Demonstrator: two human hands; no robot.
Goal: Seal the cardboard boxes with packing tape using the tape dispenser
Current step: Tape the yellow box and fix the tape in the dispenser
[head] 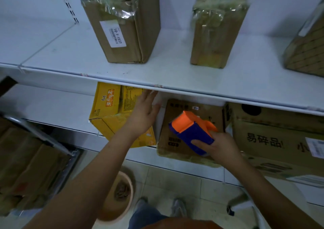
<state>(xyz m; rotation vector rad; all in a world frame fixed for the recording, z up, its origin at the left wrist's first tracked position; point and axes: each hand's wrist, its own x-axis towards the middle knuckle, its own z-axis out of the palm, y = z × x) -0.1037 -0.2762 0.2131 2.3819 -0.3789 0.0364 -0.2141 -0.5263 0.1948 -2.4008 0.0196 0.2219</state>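
Your left hand (146,109) has its fingertips hidden under the white upper shelf (175,81), which also covers the far end of the brown cardboard box (177,141), while the patterned brown box (306,50) is cut off by the right edge.

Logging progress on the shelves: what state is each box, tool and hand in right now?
Labelled box: taped, upright on upper shelf.
Second upper box: taped.
Yellow box: tilted, lower shelf.
Brown box: under the dispenser.
Tape dispenser: gripped by right hand.
Left hand: open.
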